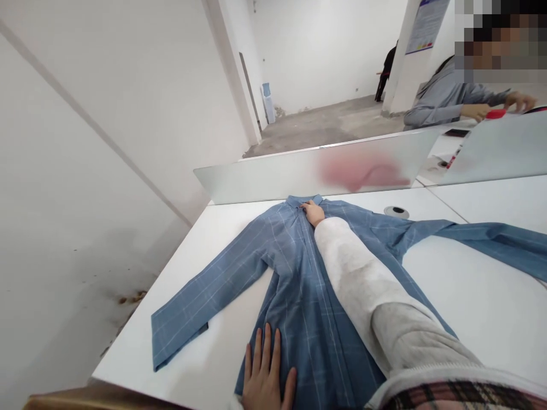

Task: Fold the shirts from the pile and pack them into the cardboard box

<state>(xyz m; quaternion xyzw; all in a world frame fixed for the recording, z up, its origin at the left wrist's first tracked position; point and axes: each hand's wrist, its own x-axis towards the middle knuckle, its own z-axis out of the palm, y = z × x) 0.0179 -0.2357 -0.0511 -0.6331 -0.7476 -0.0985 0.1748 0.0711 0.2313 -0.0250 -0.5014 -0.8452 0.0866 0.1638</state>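
A blue checked shirt (pixel 299 296) is laid flat on a white table (pixel 171 341), under both hands. The left hand (pixel 265 367) is pressed on the low part of the shirt, with its 5 fingers (pixel 268 347) spread open. The right hand (pixel 313 212) is laid flat just below the collar (pixel 299 200), not gripping. The 2 sleeves (pixel 205 302) are stretched out. 1 round hole (pixel 396 212) is seen in the table, near the shirt.
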